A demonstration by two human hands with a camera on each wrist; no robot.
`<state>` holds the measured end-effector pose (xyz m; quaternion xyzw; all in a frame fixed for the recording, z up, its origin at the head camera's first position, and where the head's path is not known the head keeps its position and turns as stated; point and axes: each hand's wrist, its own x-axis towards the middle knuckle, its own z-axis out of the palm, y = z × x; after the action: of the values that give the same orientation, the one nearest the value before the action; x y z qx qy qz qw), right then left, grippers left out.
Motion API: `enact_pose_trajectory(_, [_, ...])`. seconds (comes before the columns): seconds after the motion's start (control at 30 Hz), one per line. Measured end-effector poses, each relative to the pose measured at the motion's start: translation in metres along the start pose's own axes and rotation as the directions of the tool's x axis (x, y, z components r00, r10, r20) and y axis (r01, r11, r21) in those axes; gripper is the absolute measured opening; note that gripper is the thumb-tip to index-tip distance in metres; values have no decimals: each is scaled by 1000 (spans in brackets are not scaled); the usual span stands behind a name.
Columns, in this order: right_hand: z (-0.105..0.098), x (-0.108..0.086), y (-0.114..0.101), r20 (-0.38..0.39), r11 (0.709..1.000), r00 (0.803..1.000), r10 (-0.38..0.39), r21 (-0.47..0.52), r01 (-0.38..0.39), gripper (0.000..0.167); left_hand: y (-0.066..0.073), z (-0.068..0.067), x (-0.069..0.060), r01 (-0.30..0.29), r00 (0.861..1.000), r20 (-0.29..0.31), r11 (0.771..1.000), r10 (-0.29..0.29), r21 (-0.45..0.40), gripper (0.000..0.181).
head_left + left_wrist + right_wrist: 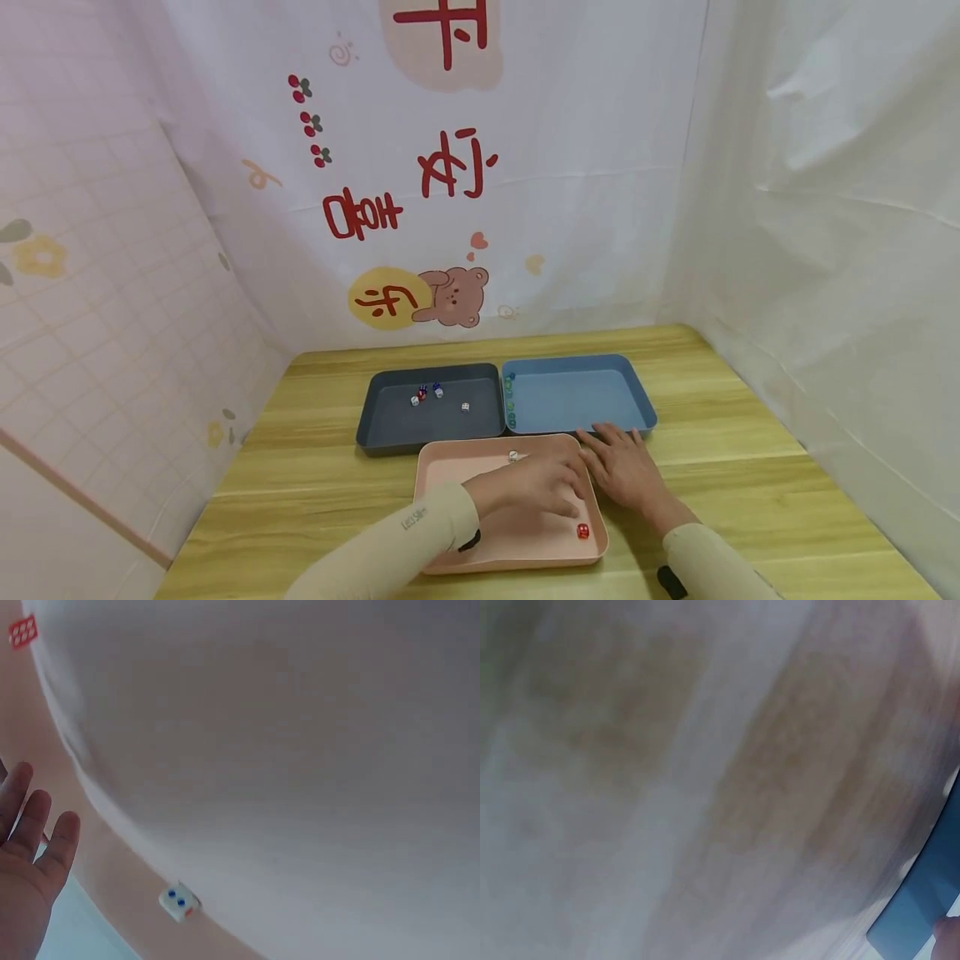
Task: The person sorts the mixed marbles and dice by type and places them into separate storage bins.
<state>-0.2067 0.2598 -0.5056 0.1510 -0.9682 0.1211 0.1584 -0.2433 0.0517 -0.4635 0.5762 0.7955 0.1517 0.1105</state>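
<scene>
My left hand (534,483) hovers over the pink tray (517,562), its fingers spread and pointing right. Inside that tray lie a red die (582,531) near the right wall and a white die (513,457) near the far wall. In the left wrist view the fingers of the left hand (22,877) look relaxed and hold nothing; the white die (178,901) shows blue dots. My right hand (626,471) is beside the pink tray's right wall, fingers reaching toward the near rim of the blue tray (585,396). Only a fingertip of it shows at the right wrist view's corner.
Left of the blue tray stands a dark grey tray (390,425) with several white, blue and red dice. Several green and teal dice (511,407) line the blue tray's left wall. The wood-grain table (300,467) has white fabric hanging behind and at both sides.
</scene>
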Motion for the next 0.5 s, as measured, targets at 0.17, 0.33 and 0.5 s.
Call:
enact_pose_trajectory(0.17, [2,0,0,0,1000,1000,-4,9,4,42,5,9,1,-20,997,70,999,18,30,23])
enact_pose_trajectory(0.33, [4,0,1,-16,1000,1000,-11,6,11,41,5,15,-2,-50,995,92,998,47,30,20])
enact_pose_trajectory(0.5, [7,-1,2,-27,1000,1000,-9,-1,9,41,5,22,-5,-65,996,72,996,61,64,19])
